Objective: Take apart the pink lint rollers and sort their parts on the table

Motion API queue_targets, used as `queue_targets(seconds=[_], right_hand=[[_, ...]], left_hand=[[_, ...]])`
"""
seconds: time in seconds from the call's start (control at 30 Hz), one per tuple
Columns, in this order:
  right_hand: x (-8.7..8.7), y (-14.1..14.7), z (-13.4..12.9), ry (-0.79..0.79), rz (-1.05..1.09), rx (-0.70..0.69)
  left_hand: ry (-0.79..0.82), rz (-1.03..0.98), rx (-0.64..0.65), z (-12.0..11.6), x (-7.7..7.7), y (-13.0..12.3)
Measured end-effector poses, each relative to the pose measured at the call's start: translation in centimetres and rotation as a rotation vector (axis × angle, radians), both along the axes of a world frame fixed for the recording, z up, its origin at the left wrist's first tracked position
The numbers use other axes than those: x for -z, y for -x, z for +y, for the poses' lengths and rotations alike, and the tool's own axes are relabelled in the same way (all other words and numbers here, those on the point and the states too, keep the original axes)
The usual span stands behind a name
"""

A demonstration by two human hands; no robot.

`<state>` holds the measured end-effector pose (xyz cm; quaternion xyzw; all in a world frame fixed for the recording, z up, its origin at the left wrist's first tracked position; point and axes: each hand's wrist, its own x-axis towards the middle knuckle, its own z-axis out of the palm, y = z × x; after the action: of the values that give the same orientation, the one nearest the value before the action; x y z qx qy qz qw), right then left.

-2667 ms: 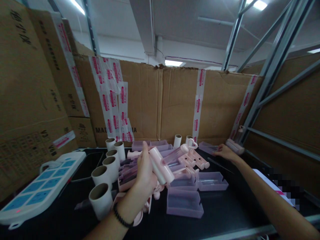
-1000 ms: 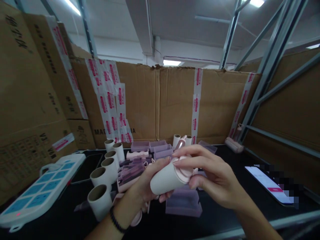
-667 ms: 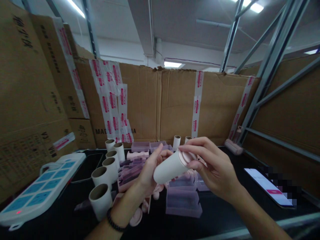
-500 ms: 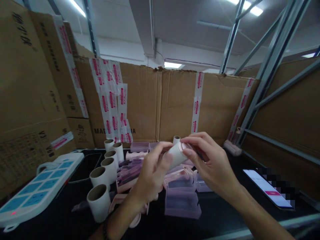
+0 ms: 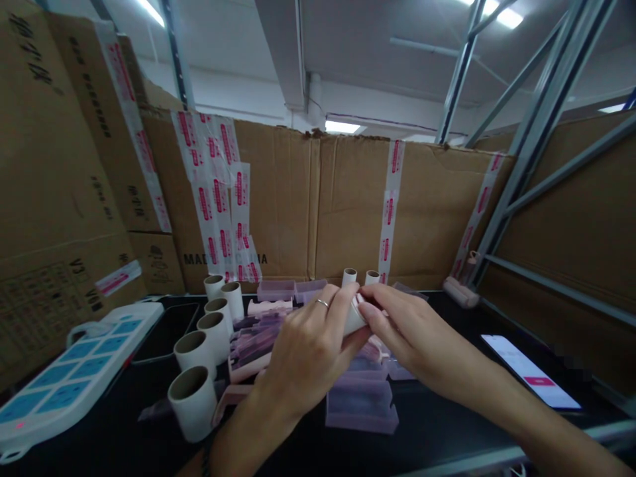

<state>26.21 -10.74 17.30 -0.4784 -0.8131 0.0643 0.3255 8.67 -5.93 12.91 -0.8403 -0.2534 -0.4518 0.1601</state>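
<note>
Between both hands, above the middle of the black table, is a white tube (image 5: pixel 354 320), tilted, with a pinkish piece at its upper end. My left hand (image 5: pixel 311 344), with a ring on one finger, is closed around the tube from the left and hides much of it. My right hand (image 5: pixel 405 321) pinches the tube's upper end between thumb and fingers. Under the hands lie translucent purple trays (image 5: pixel 361 404) and pink plastic parts (image 5: pixel 251 366), partly covered by my left arm.
Several upright white tubes (image 5: pixel 193 403) stand in a row on the left, near a power strip (image 5: pixel 50 377). Two narrower tubes (image 5: pixel 371 277) stand at the back. A lit phone (image 5: pixel 531 372) lies right. Cardboard walls (image 5: pixel 278 199) enclose the table.
My left hand has turned over the tube, its back now facing me, and covers more of it. My right hand stays at the tube's end. A second narrow tube at the back has become visible.
</note>
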Motion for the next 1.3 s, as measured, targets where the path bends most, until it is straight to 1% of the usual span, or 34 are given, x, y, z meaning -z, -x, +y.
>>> queue_targets(seconds=[0.17,0.33,0.43,0.57,0.8,0.9,1.1,1.2,1.3], right_hand=[[1.1,0.5,0.2,-0.116,-0.074,0.116],[1.5,1.2,-0.1,-0.151,-0.033,0.188],[1.6,1.5,-0.1,-0.162,-0.003,0.193],[1.5,1.6,-0.1,-0.148,-0.002,0.188],[1.3,1.6,0.1,-0.098,0.020,0.178],[1.3,1.6,0.2,-0.075,0.005,0.207],[1.0,1.7,0.1,-0.020,0.012,0.214],[0.9,1.5,0.1,-0.006,0.019,0.211],[0.8,1.0,-0.1,0.017,0.034,0.167]], left_hand=[[-0.003,0.001,-0.026,-0.3,-0.3,-0.5],[-0.022,-0.025,-0.095,-0.8,-0.4,-0.8],[-0.026,-0.030,-0.139,-1.0,-0.2,-0.9],[-0.043,-0.040,-0.182,-1.2,-0.1,-1.0],[-0.073,-0.035,-0.203,-1.1,0.1,-1.2],[-0.088,-0.028,-0.208,-0.9,0.2,-1.2],[-0.073,-0.011,-0.212,-0.8,0.5,-1.2],[-0.065,-0.016,-0.192,-0.7,0.5,-1.3],[0.010,-0.047,-0.128,-0.6,0.1,-1.2]])
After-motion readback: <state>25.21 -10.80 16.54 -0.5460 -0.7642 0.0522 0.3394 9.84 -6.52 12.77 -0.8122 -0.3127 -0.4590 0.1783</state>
